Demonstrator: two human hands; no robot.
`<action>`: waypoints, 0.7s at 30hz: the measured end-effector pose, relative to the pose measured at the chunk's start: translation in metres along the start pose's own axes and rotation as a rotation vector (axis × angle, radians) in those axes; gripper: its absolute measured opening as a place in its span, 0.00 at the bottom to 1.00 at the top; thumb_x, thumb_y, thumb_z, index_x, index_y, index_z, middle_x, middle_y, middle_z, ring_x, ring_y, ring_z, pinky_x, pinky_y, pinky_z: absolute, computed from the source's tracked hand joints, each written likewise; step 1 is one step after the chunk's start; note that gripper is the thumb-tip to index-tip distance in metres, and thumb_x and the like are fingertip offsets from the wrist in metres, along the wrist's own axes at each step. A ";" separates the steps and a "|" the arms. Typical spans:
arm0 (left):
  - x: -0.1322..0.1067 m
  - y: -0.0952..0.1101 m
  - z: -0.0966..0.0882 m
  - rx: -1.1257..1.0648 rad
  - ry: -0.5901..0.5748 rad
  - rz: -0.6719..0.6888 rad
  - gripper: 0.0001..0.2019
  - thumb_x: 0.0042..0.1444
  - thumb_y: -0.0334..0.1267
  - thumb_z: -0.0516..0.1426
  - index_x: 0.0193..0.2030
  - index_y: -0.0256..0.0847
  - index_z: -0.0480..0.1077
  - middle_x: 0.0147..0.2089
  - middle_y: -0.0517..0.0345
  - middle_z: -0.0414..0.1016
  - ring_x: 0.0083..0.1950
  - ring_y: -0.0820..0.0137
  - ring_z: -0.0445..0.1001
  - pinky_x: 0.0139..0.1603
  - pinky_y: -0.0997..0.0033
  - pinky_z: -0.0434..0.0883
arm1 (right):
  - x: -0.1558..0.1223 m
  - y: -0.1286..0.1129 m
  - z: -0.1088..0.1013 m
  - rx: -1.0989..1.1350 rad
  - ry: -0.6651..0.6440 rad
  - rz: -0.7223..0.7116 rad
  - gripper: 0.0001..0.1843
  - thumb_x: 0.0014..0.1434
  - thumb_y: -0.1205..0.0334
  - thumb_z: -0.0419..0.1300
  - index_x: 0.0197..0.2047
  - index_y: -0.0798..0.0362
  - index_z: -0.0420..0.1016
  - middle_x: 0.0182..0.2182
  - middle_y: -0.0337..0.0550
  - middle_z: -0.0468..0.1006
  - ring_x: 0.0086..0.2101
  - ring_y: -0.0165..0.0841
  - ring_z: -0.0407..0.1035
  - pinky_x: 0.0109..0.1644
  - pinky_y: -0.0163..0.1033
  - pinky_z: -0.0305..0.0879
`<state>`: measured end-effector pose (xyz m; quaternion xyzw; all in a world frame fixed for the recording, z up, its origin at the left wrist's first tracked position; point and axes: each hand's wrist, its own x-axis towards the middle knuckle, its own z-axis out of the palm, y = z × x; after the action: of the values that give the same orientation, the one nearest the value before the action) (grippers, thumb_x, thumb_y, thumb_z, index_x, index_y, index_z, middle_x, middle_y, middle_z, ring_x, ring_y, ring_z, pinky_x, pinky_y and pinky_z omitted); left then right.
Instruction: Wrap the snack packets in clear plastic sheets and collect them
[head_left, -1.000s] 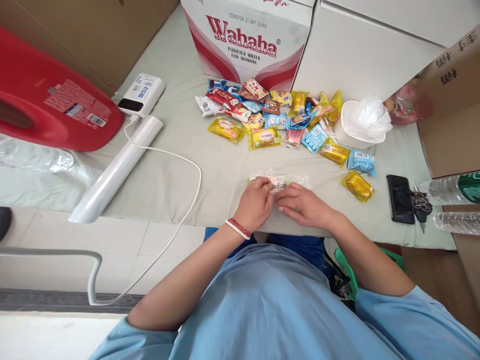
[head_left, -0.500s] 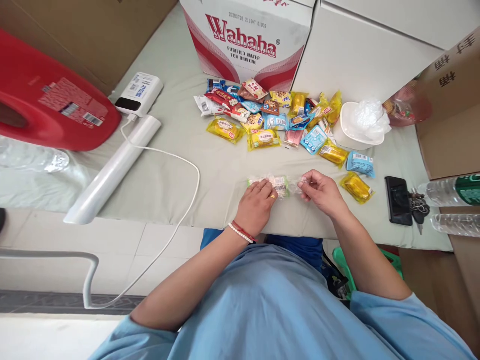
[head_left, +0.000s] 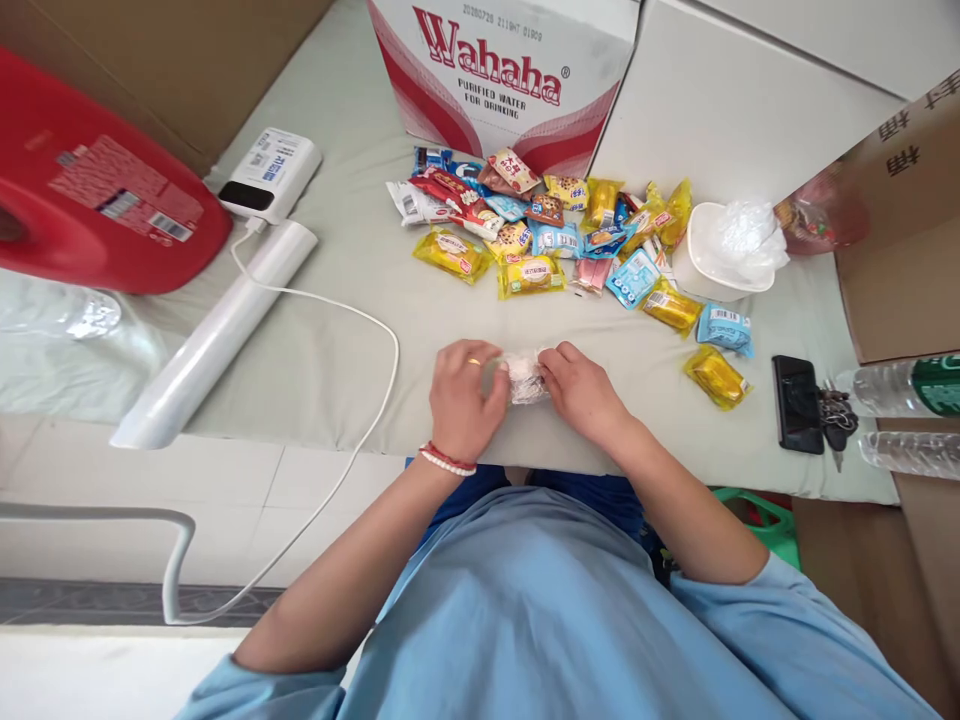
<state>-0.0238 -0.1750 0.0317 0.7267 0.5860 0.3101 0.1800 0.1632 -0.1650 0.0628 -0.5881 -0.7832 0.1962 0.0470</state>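
Observation:
A small packet wrapped in clear plastic film (head_left: 527,380) lies on the cloth-covered surface between my hands, its film crinkled and its print mostly hidden. My left hand (head_left: 466,402), with a ring and red and white bracelets, curls at the packet's left end, thumb and forefinger on the film's edge. At the right end, my right hand (head_left: 586,392) pinches the film with bent fingers. Just beyond the hands sits a pile of snack packets, with yellow-wrapped cakes (head_left: 531,276) and a light-blue packet (head_left: 632,278) along its near side.
A white tub (head_left: 694,258) with crumpled plastic stands right of the pile. Farther right are a phone (head_left: 797,405), keys (head_left: 836,412) and bottles (head_left: 911,452). Left are a film roll (head_left: 225,325), a white device (head_left: 274,170) with a cable and a red jug (head_left: 112,190). A Wahaha box (head_left: 502,90) stands behind.
My left hand has lifted off the packet's top and moved to its left end. My right hand has come left, bringing the film's loose end in, and the bundle looks shorter.

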 end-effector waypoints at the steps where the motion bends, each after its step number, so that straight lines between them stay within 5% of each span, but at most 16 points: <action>1: 0.001 -0.002 0.002 0.052 0.011 -0.102 0.15 0.67 0.43 0.56 0.52 0.38 0.78 0.53 0.42 0.77 0.60 0.50 0.73 0.63 0.43 0.72 | -0.001 -0.002 0.001 -0.021 -0.003 0.007 0.13 0.75 0.64 0.50 0.50 0.53 0.75 0.47 0.52 0.75 0.42 0.41 0.71 0.41 0.40 0.63; 8: 0.004 0.009 0.019 0.032 -0.111 -0.213 0.08 0.60 0.41 0.60 0.43 0.40 0.73 0.46 0.46 0.74 0.53 0.52 0.72 0.56 0.48 0.72 | -0.015 -0.006 0.012 0.110 0.167 0.046 0.21 0.72 0.67 0.50 0.64 0.54 0.71 0.48 0.53 0.77 0.43 0.42 0.74 0.45 0.43 0.69; 11: -0.002 0.023 0.013 -0.082 -0.086 -0.173 0.05 0.60 0.38 0.60 0.41 0.41 0.68 0.41 0.52 0.71 0.43 0.60 0.73 0.46 0.58 0.73 | -0.032 0.000 0.016 0.403 0.311 0.053 0.15 0.71 0.64 0.52 0.53 0.51 0.78 0.44 0.49 0.78 0.41 0.39 0.75 0.48 0.44 0.72; 17: -0.035 0.066 0.012 -0.045 0.119 0.309 0.03 0.66 0.30 0.56 0.44 0.41 0.68 0.45 0.50 0.73 0.44 0.65 0.74 0.44 0.65 0.73 | -0.074 0.012 0.016 1.335 0.358 0.363 0.16 0.67 0.44 0.62 0.43 0.48 0.79 0.40 0.43 0.78 0.37 0.36 0.75 0.42 0.43 0.75; 21: -0.053 0.080 0.034 0.022 0.113 0.645 0.06 0.67 0.26 0.55 0.41 0.40 0.70 0.40 0.51 0.76 0.50 0.62 0.76 0.51 0.62 0.74 | -0.092 0.018 0.017 1.532 0.369 0.475 0.21 0.61 0.39 0.68 0.36 0.49 0.74 0.33 0.40 0.74 0.35 0.34 0.69 0.42 0.40 0.71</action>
<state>0.0516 -0.2430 0.0438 0.8584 0.3379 0.3848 0.0318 0.2018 -0.2516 0.0553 -0.5658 -0.2667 0.5812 0.5205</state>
